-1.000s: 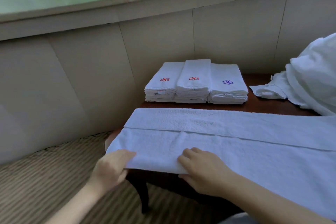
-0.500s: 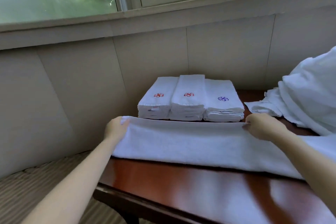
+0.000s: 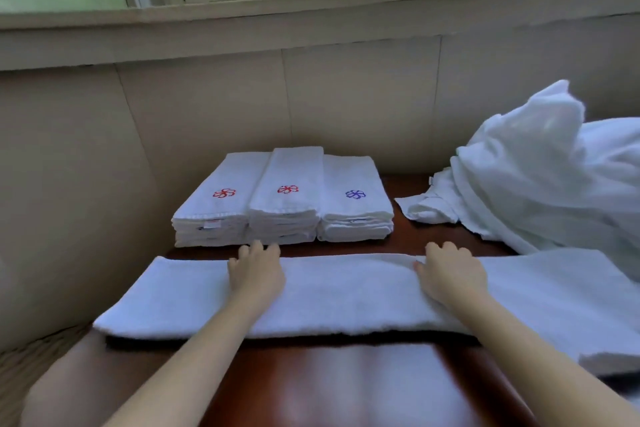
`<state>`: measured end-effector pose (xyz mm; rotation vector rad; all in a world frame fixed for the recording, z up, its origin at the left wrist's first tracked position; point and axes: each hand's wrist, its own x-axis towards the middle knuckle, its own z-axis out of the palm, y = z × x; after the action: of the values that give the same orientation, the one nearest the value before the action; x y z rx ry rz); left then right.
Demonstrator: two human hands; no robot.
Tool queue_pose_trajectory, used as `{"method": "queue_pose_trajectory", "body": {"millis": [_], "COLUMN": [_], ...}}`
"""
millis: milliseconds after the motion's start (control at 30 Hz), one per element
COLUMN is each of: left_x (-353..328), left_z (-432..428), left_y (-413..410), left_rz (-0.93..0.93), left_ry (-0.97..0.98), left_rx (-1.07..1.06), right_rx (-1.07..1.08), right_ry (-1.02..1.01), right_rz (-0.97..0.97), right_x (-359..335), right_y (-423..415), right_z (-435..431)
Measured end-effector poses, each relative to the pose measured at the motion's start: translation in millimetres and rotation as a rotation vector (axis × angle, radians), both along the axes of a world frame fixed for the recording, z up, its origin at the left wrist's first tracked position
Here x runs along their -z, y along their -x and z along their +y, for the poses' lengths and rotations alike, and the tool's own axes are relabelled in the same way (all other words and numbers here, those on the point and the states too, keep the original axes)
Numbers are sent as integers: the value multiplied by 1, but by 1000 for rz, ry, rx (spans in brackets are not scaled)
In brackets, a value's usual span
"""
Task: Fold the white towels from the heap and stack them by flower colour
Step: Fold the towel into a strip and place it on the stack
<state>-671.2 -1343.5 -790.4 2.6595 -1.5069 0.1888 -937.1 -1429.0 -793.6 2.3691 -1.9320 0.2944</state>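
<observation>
A white towel (image 3: 346,295), folded lengthwise into a long strip, lies across the dark wooden table (image 3: 329,388). My left hand (image 3: 258,272) rests palm down on the strip left of its middle. My right hand (image 3: 450,274) presses flat on it further right. Both hands' fingertips reach the strip's far edge. Behind the strip stand three stacks of folded towels: two with a red flower on top (image 3: 211,204) (image 3: 285,196) and one with a blue flower (image 3: 355,199). The heap of unfolded white towels (image 3: 540,177) sits at the right.
A beige panelled wall (image 3: 346,104) and a window sill rise right behind the stacks. The strip's right end runs under the edge of the heap. A woven striped surface (image 3: 31,354) lies lower left, beside the table's left edge.
The near long edge was carried over to the far edge, making the towel a narrower strip. Both hands then let go of that edge, moved inward and now lie flat on the strip.
</observation>
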Motion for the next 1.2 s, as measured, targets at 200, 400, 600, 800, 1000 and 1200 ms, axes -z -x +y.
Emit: {"method": "queue_pose_trajectory", "body": {"millis": [200,400,600,800,1000,1200], "left_x": [22,19,13,12,-14,-35], "left_z": [-13,11,37,33,10,-2], "left_y": [91,82,74,80,84,77], "left_rz": [202,199,251,257,243,307], "left_ry": [-51,-93,-117,-167,-186,-141], "left_rx": [190,332,388,360,365,580], "right_rx": [65,1,324,425,402,-94], "right_ry": [-233,-620,-664,-368,-29,-4], "right_rz": [82,274,-289,-297,151,-55], "right_x": [-24,-78,-62,-35,-27,-17], "right_y": [111,186,238,235,182,50], "right_z": [36,71,66,70,83,96]}}
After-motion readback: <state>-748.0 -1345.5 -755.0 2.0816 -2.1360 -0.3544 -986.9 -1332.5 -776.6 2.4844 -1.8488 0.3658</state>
